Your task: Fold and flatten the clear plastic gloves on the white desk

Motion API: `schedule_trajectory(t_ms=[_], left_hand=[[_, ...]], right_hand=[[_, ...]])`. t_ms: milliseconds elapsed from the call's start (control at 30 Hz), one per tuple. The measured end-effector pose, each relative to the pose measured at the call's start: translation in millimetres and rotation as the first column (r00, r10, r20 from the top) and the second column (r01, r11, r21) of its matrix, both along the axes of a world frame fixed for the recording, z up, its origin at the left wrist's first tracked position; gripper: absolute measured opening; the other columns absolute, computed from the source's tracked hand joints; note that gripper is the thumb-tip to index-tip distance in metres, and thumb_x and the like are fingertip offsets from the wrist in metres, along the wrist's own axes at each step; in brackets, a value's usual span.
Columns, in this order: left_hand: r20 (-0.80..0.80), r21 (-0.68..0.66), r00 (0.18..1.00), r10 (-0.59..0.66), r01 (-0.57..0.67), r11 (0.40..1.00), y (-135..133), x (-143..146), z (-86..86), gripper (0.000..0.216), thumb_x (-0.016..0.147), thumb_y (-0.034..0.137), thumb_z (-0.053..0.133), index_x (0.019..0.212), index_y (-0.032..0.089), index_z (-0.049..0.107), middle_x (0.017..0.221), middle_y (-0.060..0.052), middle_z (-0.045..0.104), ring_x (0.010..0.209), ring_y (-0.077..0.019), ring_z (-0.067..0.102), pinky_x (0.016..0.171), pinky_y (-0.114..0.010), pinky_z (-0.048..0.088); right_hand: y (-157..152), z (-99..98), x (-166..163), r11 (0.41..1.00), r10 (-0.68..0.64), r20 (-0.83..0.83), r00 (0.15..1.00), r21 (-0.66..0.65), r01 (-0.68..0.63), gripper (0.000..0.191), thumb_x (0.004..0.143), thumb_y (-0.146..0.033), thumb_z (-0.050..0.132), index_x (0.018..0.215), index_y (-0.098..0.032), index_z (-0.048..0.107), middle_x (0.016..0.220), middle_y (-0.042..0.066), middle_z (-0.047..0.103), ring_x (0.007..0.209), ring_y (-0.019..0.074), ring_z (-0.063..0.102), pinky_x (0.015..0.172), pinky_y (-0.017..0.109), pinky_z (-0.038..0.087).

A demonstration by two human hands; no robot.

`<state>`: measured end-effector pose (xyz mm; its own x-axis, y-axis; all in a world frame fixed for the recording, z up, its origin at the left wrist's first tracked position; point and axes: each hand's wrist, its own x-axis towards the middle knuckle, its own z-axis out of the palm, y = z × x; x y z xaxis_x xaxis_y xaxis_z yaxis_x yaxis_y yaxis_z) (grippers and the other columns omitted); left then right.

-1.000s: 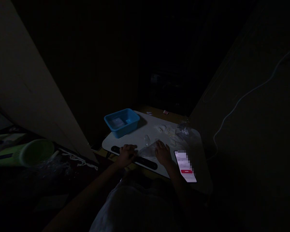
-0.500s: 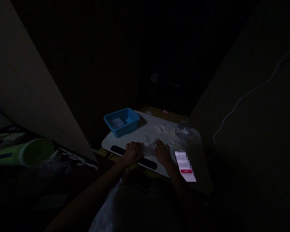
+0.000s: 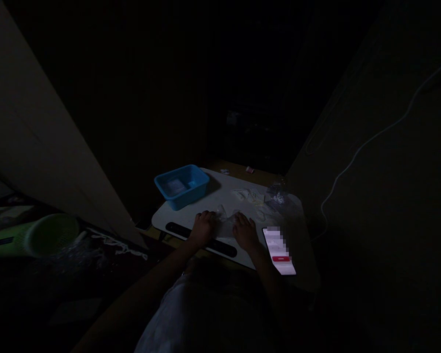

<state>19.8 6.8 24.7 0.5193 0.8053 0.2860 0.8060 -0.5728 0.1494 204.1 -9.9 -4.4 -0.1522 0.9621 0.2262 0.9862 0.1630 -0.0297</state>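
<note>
The scene is very dark. My left hand (image 3: 203, 226) and my right hand (image 3: 245, 230) rest on a small white table (image 3: 220, 193), close together. Between them lies a clear plastic bag (image 3: 225, 225), and each hand touches one end of it. The fingers of both hands curl onto the plastic, and the dim light hides how firmly they grip. A long black slot (image 3: 201, 239) runs along the table's near edge under my wrists.
A blue plastic tub (image 3: 182, 185) stands at the table's back left. A lit phone (image 3: 278, 250) lies at the right front. Small clear bags and white bits (image 3: 259, 198) are scattered at the back right. A green basket (image 3: 40, 234) lies at far left. A white cable (image 3: 367, 142) hangs on the right wall.
My left hand has slid right along the table's front edge toward my right hand, bunching the clear bag between them. The view has shifted slightly.
</note>
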Motion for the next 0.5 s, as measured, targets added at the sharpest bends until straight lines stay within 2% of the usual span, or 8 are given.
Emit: schedule_trajectory(t_ms=[167,367,433,500], left_hand=[[-0.030,0.013,0.999,0.028,-0.027,1.000,0.0,4.0,0.9,0.029,0.075,0.028,0.046,0.101,0.018,0.055,0.119,-0.011,0.044,0.108,-0.0291,0.033,0.084,-0.046,0.026],[-0.037,-0.014,0.998,-0.059,0.058,0.998,-2.5,3.0,-4.0,0.059,0.063,0.051,0.056,0.112,0.020,0.047,0.126,-0.012,0.037,0.113,-0.0333,0.027,0.088,-0.052,0.019],[-0.042,-0.023,0.997,-0.072,0.071,0.997,-3.3,0.5,-6.2,0.062,0.063,0.051,0.057,0.115,0.020,0.044,0.126,-0.013,0.037,0.114,-0.0327,0.027,0.089,-0.052,0.018],[-0.031,-0.037,0.998,-0.061,0.060,0.998,-3.5,-1.5,-7.3,0.057,0.066,0.043,0.056,0.116,0.020,0.043,0.125,-0.012,0.039,0.113,-0.0306,0.029,0.089,-0.049,0.020]], right_hand=[[-0.6,0.4,-0.3,1.000,0.002,-0.007,1.000,0.009,-0.002,0.040,0.084,-0.026,0.027,0.120,-0.019,0.042,0.132,0.006,0.035,0.121,0.0168,0.027,0.098,0.038,0.016],[-1.5,1.1,-0.3,0.999,0.020,-0.009,1.000,0.041,-0.020,0.040,0.084,-0.025,0.028,0.122,-0.022,0.038,0.132,0.004,0.036,0.121,0.0163,0.027,0.098,0.038,0.017],[-1.6,1.2,-0.1,0.999,0.018,-0.011,1.000,0.045,-0.018,0.039,0.084,-0.026,0.028,0.122,-0.024,0.038,0.132,0.003,0.035,0.121,0.0168,0.027,0.097,0.039,0.017],[-1.8,1.0,0.2,0.999,0.017,-0.002,1.000,0.037,-0.017,0.039,0.084,-0.027,0.030,0.122,-0.026,0.038,0.133,0.003,0.034,0.121,0.0176,0.027,0.097,0.039,0.017]])
